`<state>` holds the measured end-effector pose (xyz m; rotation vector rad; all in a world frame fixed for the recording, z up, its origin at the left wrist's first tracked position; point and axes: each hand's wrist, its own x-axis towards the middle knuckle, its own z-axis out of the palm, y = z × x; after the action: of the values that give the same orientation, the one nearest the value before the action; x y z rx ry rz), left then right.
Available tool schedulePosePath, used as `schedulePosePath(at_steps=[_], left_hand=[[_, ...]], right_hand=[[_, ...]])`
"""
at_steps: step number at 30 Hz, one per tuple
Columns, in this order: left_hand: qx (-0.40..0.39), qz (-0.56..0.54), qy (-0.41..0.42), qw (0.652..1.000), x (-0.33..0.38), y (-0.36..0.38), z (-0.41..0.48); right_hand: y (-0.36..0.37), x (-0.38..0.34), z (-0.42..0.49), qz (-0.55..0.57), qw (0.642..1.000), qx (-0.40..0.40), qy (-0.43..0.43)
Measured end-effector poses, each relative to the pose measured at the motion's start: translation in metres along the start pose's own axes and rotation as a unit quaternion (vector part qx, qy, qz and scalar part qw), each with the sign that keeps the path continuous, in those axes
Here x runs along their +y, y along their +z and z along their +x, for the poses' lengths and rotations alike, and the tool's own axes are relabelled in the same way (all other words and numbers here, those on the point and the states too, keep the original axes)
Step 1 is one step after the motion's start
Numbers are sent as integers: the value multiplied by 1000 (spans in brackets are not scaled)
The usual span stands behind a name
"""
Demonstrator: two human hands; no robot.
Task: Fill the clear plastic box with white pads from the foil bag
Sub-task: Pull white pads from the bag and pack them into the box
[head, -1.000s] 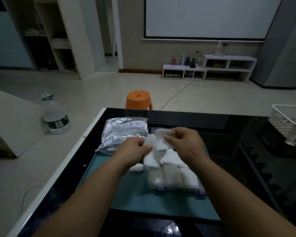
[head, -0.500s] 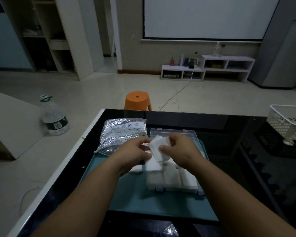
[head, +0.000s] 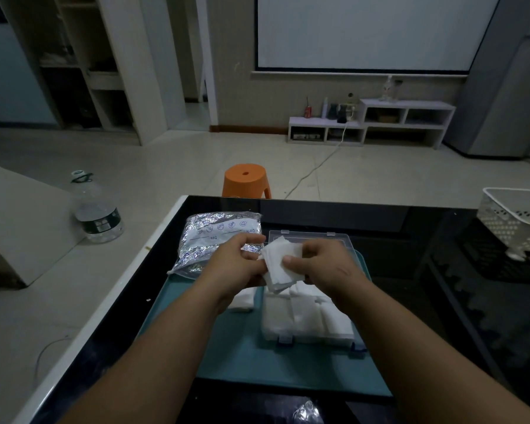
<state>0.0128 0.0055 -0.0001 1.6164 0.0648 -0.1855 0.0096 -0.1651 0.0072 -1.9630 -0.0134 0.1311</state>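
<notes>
Left hand [head: 239, 264] and right hand [head: 328, 267] pinch one thin stack of white pads [head: 280, 264] from opposite edges, just above the clear plastic box [head: 315, 339] on the teal tray [head: 257, 362]. The foil bag [head: 208, 240] lies to the rear left. The box looks nearly full, so forcing this stack in could bulge the rows and block the open lid [head: 309, 238]. A loose pinch could also fan the pads onto the tray.
</notes>
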Motion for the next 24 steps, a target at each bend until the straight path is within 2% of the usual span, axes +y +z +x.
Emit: schedulePosePath(at_steps=[7, 12, 18, 24], left_hand=[[-22, -54, -10, 998, 4, 3, -3], [-33, -180, -32, 983, 5, 4, -1], [14, -123, -18, 992, 0, 9, 0], [-17, -87, -2, 996, 2, 17, 0]], right_hand=[[1, 2, 1, -53, 999, 5, -6], [-1, 0, -1, -15, 999, 32, -17], [-1, -3, 0, 51, 999, 6, 7], [-17, 2, 0, 48, 997, -27, 56]])
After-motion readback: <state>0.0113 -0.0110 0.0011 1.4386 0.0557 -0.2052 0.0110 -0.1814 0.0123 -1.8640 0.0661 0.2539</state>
